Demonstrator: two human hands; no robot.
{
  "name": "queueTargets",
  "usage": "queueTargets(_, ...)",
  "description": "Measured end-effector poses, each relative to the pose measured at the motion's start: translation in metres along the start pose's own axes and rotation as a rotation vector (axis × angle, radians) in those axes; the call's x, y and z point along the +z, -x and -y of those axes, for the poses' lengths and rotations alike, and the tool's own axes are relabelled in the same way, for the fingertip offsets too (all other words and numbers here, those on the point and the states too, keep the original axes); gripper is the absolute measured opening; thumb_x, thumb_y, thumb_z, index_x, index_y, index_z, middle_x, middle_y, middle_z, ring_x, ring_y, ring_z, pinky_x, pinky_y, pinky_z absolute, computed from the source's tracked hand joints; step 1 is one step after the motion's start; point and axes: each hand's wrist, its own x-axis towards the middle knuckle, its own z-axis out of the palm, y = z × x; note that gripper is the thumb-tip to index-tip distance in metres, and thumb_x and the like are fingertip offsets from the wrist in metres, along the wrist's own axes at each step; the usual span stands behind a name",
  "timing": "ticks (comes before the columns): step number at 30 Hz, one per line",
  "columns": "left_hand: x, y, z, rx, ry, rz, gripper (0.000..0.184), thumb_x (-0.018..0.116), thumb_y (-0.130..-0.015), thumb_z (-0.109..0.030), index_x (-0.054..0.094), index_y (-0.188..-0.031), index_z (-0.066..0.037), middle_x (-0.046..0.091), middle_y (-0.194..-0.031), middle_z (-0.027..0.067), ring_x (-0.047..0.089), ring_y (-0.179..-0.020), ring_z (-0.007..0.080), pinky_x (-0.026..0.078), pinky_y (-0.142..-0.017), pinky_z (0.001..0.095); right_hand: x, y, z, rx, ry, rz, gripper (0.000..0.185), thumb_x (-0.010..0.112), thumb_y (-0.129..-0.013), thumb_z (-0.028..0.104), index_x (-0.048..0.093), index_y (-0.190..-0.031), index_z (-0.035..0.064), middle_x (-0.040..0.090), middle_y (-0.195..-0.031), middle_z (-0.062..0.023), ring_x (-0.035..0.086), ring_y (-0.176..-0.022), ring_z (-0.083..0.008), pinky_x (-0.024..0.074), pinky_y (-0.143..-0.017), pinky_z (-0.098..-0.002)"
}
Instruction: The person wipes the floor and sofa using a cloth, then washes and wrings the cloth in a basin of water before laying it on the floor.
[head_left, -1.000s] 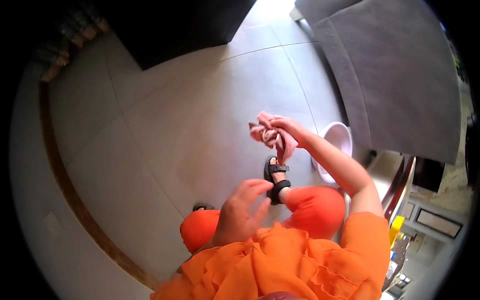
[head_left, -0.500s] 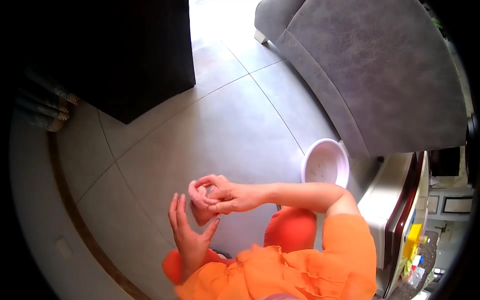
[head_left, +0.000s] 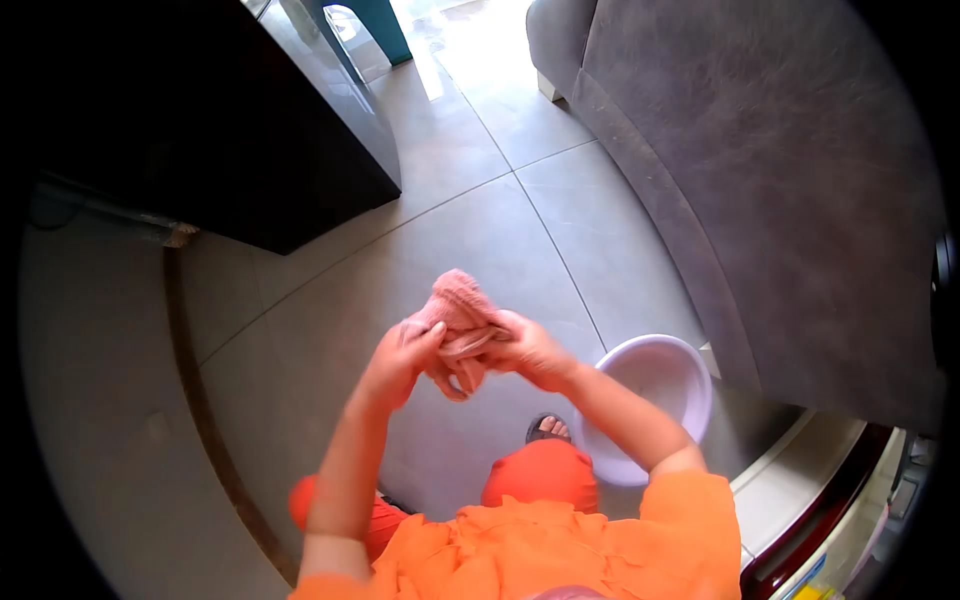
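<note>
A bunched pink cloth [head_left: 458,305] is held up in front of me, over the tiled floor. My left hand [head_left: 402,358] grips its left side, the thumb pressed on top. On the other side my right hand [head_left: 528,350] has its fingers closed around a fold. Part of the cloth hangs down between the two hands. Some of the fingers are hidden behind it.
A pale lilac basin [head_left: 697,385] stands on the floor by my right forearm. Beyond it rises a grey sofa [head_left: 760,180]. A dark cabinet [head_left: 230,130] stands at the upper left. My sandalled foot [head_left: 549,428] is below the cloth.
My left hand has gone from spread fingers beside the cloth to gripping it. Both hands and the cloth have moved forward and to the right, and the view has shifted.
</note>
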Motion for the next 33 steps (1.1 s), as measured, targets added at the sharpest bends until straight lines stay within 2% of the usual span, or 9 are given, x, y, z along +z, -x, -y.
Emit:
queueTargets(6, 0.077, -0.091, -0.013, -0.297, 0.111, 0.39, 0.048, 0.058, -0.077, -0.015, 0.047, -0.12, 0.003, 0.061, -0.097, 0.0124, 0.06, -0.086, 0.0192, 0.046, -0.08, 0.0324, -0.088, 0.067, 0.022, -0.424, -0.487, 0.109, 0.065, 0.054, -0.087, 0.04, 0.037, -0.136, 0.0013, 0.049, -0.132, -0.0125, 0.05, -0.117, -0.0231, 0.0404, -0.099, -0.0355)
queueTargets(10, 0.116, -0.161, 0.017, -0.027, -0.668, 0.09, 0.065, 0.063, -0.075, -0.013, 0.036, -0.133, -0.001, 0.051, -0.118, 0.0173, 0.054, -0.105, 0.0251, 0.045, -0.09, 0.0362, -0.136, 0.09, 0.025, -0.423, -0.501, -0.103, 0.052, 0.049, -0.092, 0.034, 0.041, -0.13, -0.0005, 0.055, -0.121, -0.0136, 0.055, -0.11, -0.0217, 0.0442, -0.094, -0.0328)
queueTargets(13, 0.147, -0.182, 0.015, 0.1, -0.843, -0.127, 0.074, 0.066, -0.08, -0.034, 0.032, -0.138, -0.006, 0.034, -0.136, 0.0182, 0.045, -0.118, 0.029, 0.04, -0.098, 0.0387, -0.161, 0.064, 0.036, -0.507, -0.385, -0.502, 0.037, 0.05, -0.093, 0.015, 0.046, -0.125, -0.0013, 0.059, -0.109, -0.0094, 0.06, -0.093, -0.0162, 0.0494, -0.081, -0.0286)
queueTargets(15, 0.154, -0.207, 0.009, 0.18, -0.931, -0.11, 0.078, 0.066, -0.081, -0.043, 0.03, -0.14, -0.008, 0.027, -0.141, 0.0171, 0.042, -0.121, 0.0304, 0.039, -0.099, 0.04, -0.169, 0.041, 0.05, -0.594, -0.084, -0.682, 0.037, 0.055, -0.09, 0.011, 0.047, -0.123, -0.0037, 0.045, -0.126, -0.0128, 0.058, -0.098, -0.0183, 0.0479, -0.084, -0.0278)
queueTargets(18, 0.169, -0.24, 0.009, 0.021, -0.589, 0.067, 0.079, 0.061, -0.082, -0.049, 0.027, -0.142, -0.01, 0.032, -0.137, 0.015, 0.042, -0.121, 0.0296, 0.039, -0.099, 0.0413, -0.18, 0.012, 0.065, -0.732, 0.84, -0.926, 0.048, 0.061, -0.084, 0.009, 0.043, -0.127, -0.0016, 0.032, -0.134, -0.0172, 0.048, -0.114, -0.0267, 0.0449, -0.09, -0.0314)
queueTargets(22, 0.166, -0.283, -0.008, -0.123, -0.175, 0.191, 0.072, 0.067, -0.08, -0.047, 0.035, -0.135, -0.013, 0.05, -0.118, 0.0066, 0.058, -0.099, 0.0156, 0.051, -0.072, 0.0269, -0.195, 0.016, 0.076, -0.606, 0.614, -0.665, 0.053, 0.058, -0.078, -0.001, 0.043, -0.129, 0.0013, 0.031, -0.141, -0.0183, 0.049, -0.115, -0.0287, 0.0455, -0.092, -0.0334)
queueTargets(24, 0.143, -0.324, -0.003, -0.145, -0.039, 0.563, 0.065, 0.06, -0.085, -0.042, 0.035, -0.137, -0.011, 0.057, -0.113, 0.0064, 0.062, -0.085, 0.0111, 0.052, -0.065, 0.0238, -0.225, 0.024, 0.092, -0.616, 0.541, -0.638, 0.053, 0.063, -0.078, 0.002, 0.045, -0.128, 0.0051, 0.037, -0.138, -0.0143, 0.055, -0.108, -0.0248, 0.0493, -0.087, -0.0341)
queueTargets(27, 0.126, -0.346, -0.014, -0.211, -0.011, 0.665, 0.065, 0.048, -0.089, -0.045, 0.031, -0.141, -0.008, 0.052, -0.126, 0.0113, 0.062, -0.094, 0.0167, 0.052, -0.07, 0.0289, -0.224, 0.034, 0.126, -0.53, 0.877, -1.007, 0.065, 0.073, -0.077, 0.017, 0.04, -0.132, 0.0037, 0.045, -0.128, -0.0126, 0.055, -0.104, -0.0207, 0.0515, -0.077, -0.0309)
queueTargets(33, 0.095, -0.381, -0.015, -0.32, 0.085, 0.634, 0.06, 0.046, -0.092, -0.037, 0.031, -0.14, -0.005, 0.049, -0.13, 0.0135, 0.052, -0.114, 0.0227, 0.042, -0.096, 0.0363, -0.262, -0.013, 0.121, -0.339, -0.112, -0.826, 0.041, 0.061, -0.086, 0.013, 0.048, -0.121, -0.0028, 0.057, -0.111, -0.011, 0.058, -0.095, -0.0166, 0.0497, -0.076, -0.0262)
